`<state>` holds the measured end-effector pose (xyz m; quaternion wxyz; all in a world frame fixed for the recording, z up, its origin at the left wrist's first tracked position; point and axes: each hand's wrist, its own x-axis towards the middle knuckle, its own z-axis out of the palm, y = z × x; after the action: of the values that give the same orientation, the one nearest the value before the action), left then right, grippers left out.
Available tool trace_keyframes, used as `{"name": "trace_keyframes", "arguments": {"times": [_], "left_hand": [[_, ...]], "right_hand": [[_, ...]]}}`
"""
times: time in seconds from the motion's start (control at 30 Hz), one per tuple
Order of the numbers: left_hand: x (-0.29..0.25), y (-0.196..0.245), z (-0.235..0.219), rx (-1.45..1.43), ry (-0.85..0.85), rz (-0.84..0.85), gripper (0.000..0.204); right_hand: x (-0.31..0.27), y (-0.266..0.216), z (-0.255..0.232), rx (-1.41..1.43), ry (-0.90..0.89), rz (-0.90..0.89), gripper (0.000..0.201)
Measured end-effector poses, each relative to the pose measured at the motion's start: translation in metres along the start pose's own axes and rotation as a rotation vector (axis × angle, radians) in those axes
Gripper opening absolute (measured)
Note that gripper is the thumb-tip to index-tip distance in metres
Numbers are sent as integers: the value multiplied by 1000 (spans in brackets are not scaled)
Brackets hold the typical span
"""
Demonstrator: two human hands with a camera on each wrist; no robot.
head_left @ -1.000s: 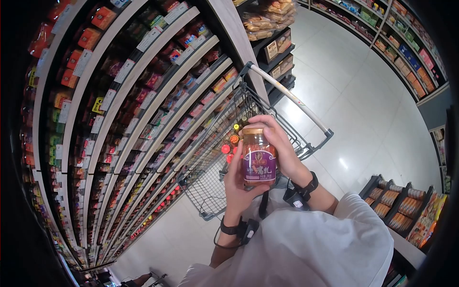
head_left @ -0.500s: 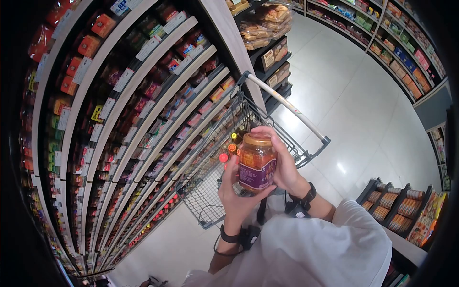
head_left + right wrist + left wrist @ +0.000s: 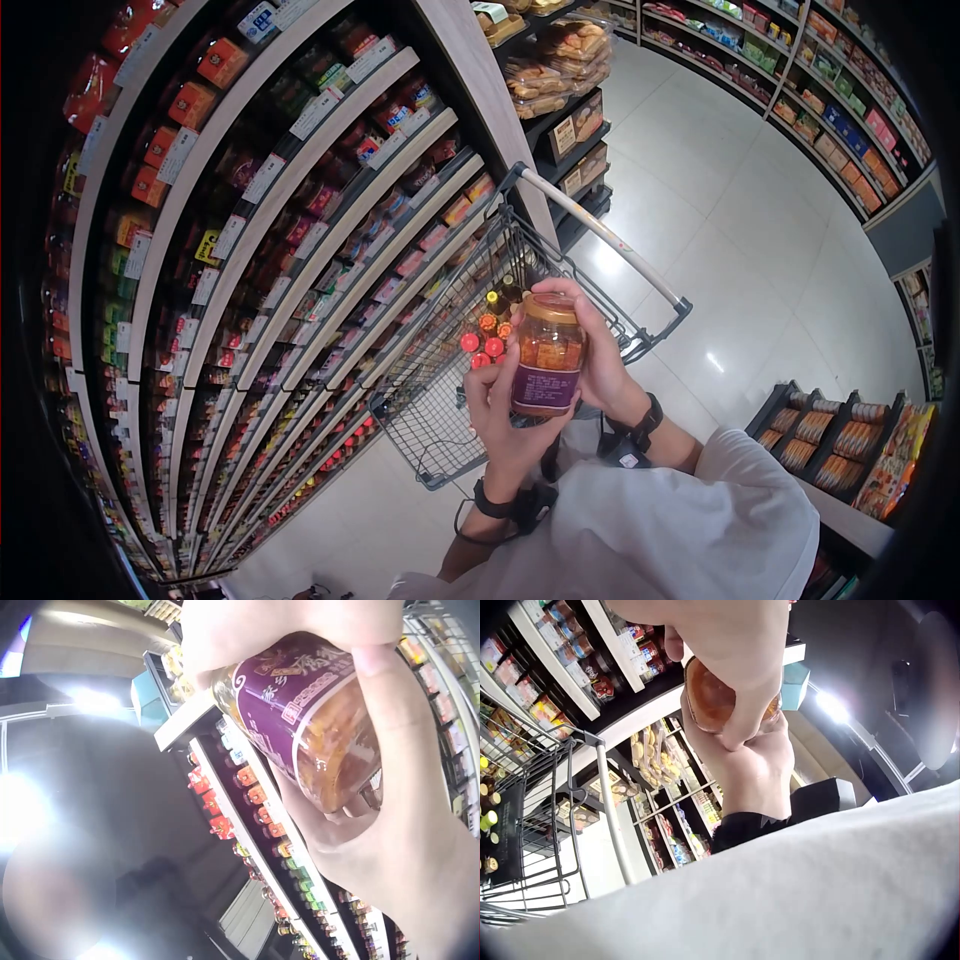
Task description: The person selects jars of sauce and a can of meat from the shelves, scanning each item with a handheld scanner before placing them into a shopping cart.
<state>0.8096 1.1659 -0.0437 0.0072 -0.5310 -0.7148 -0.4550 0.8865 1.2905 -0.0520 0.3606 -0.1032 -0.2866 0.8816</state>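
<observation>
Both hands hold a glass jar of fermented bean curd [image 3: 548,355] upright in front of the body in the head view. Orange chunks show through its glass, under a gold lid [image 3: 550,308]. A block of small text on its purple label faces the head camera. My left hand [image 3: 503,425] grips the lower part, thumb along the base. My right hand [image 3: 603,365] curls round the far side, its fingers up by the lid. Large characters on the label [image 3: 281,712] show in the right wrist view. The jar's base [image 3: 709,697] shows between both hands in the left wrist view.
A wire shopping cart [image 3: 420,420] stands just beyond the hands, with several red- and yellow-capped bottles [image 3: 485,345] in it. Long shelves [image 3: 300,200] of packaged goods run along the left. Bagged bread [image 3: 560,65] sits on a rack at the back. A snack display [image 3: 830,435] is at right.
The jar has been turned in the hands, from its front label through its side to the text panel. Jar and hands have also shifted slightly lower in the head view.
</observation>
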Motion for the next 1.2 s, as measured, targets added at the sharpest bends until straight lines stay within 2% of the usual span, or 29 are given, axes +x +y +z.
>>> {"name": "trace_keyframes", "arguments": {"times": [0.07,0.27,0.47,0.6,0.9,1.1,1.17,1.2], "left_hand": [[-1,-4,2,28,-8,10,101],[5,-13,-1,-142,-73,-27,95],[1,-8,2,-241,-56,-23,78],[-2,-14,4,-267,-65,-20,70],[-7,-19,6,-288,-31,-63,59],[-6,-19,5,-305,-40,-24,57],[-5,-20,7,-360,-14,0,60],[-4,-17,9,-447,15,-65,62]], "right_hand": [[2,1,-3,17,-13,-2,47],[6,-1,-8,157,7,87,51],[5,-4,-10,264,-75,107,55],[6,-4,-11,199,-59,70,55],[5,-13,-9,66,-54,57,43],[0,-12,-8,-46,-35,39,51],[1,-9,-12,97,-88,37,48],[1,-7,-13,171,-113,37,47]]}}
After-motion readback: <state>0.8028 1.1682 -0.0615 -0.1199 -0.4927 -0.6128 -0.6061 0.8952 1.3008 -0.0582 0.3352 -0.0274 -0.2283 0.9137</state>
